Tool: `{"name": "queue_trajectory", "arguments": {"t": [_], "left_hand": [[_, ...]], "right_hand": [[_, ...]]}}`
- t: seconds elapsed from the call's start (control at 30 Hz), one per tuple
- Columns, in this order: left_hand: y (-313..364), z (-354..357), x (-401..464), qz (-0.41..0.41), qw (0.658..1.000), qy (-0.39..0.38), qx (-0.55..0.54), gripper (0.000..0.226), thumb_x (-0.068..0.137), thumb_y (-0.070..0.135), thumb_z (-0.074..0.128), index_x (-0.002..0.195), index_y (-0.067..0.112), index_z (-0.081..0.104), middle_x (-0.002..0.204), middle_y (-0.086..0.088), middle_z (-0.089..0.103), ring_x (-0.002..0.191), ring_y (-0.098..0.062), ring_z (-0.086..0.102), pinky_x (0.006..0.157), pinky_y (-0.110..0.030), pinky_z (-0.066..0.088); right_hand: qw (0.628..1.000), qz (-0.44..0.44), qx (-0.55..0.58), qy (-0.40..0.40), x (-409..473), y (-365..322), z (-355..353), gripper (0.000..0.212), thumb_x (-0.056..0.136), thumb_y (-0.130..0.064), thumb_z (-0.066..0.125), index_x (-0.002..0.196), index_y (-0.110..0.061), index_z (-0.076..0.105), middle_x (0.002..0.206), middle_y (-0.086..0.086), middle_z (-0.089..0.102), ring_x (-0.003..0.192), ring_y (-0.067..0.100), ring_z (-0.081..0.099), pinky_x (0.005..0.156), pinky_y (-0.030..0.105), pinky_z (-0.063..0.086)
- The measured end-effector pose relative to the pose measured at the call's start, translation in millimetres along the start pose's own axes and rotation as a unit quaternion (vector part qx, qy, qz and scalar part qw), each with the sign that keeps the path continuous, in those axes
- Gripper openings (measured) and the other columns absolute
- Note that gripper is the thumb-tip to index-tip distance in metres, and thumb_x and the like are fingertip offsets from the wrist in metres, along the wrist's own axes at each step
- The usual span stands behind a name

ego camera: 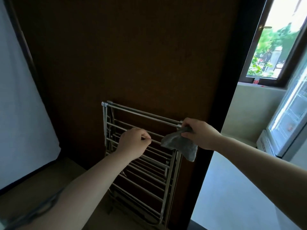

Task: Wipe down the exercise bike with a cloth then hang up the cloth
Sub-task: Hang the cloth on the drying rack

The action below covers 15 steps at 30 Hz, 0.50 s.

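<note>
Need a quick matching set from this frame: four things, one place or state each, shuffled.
1. grey cloth
2. left hand
3. folded metal drying rack
4. window

a. upper right, greenery outside
b. pinching a thin rack rail
c. hanging from the right hand
d. leaning against the dark brown panel

Pairs: 1-c, 2-b, 3-d, 4-a

The cloth (pixel 180 143) is plain grey, a little darker where it bunches at the top, with no print on it. The drying rack (pixel 141 156) is silver metal, its thin rods making a pattern of parallel stripes. Behind it the wall panel (pixel 132 55) is dark brown and unpatterned. The floor (pixel 224 196) to the right is pale grey, the window frame (pixel 259 47) dark brown, and the leaves outside bright green.
</note>
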<state>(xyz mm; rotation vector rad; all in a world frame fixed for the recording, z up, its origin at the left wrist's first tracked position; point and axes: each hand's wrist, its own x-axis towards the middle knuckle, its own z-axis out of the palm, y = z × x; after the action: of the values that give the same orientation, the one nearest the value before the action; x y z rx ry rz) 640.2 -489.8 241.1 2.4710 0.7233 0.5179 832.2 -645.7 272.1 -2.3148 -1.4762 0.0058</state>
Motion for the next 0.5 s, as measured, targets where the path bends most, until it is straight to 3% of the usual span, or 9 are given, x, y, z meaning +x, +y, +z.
{"name": "queue_trajectory", "arguments": {"t": [0.17, 0.37, 0.5], "left_hand": [[-8, 2, 46, -0.008, 1.000, -0.015, -0.002, 0.017, 0.093, 0.033, 0.054, 0.099, 0.026, 0.068, 0.119, 0.008, 0.056, 0.110, -0.012, 0.054, 0.097, -0.038, 0.044], [-6, 12, 107, -0.006, 1.000, 0.005, -0.023, 0.017, 0.093, 0.029, 0.054, 0.101, 0.024, 0.068, 0.109, 0.007, 0.061, 0.099, -0.011, 0.058, 0.091, -0.037, 0.048], [-7, 13, 148, 0.013, 1.000, -0.006, 0.005, 0.017, 0.093, 0.029, 0.053, 0.099, 0.025, 0.068, 0.110, 0.007, 0.061, 0.100, -0.012, 0.058, 0.092, -0.038, 0.047]], "right_hand": [[1.000, 0.011, 0.022, -0.016, 58, 14, 9, 0.005, 0.096, -0.032, 0.053, 0.101, -0.030, 0.052, 0.095, -0.009, 0.058, 0.086, 0.011, 0.057, 0.074, 0.033, 0.051], [0.993, 0.072, 0.084, -0.030, 141, 33, 30, 0.009, 0.100, -0.033, 0.046, 0.102, -0.026, 0.051, 0.096, -0.001, 0.057, 0.082, 0.016, 0.057, 0.063, 0.028, 0.045], [0.993, 0.107, 0.040, -0.001, 181, 46, 40, 0.011, 0.101, -0.031, 0.043, 0.105, -0.024, 0.051, 0.099, 0.001, 0.057, 0.085, 0.017, 0.056, 0.066, 0.032, 0.046]]}}
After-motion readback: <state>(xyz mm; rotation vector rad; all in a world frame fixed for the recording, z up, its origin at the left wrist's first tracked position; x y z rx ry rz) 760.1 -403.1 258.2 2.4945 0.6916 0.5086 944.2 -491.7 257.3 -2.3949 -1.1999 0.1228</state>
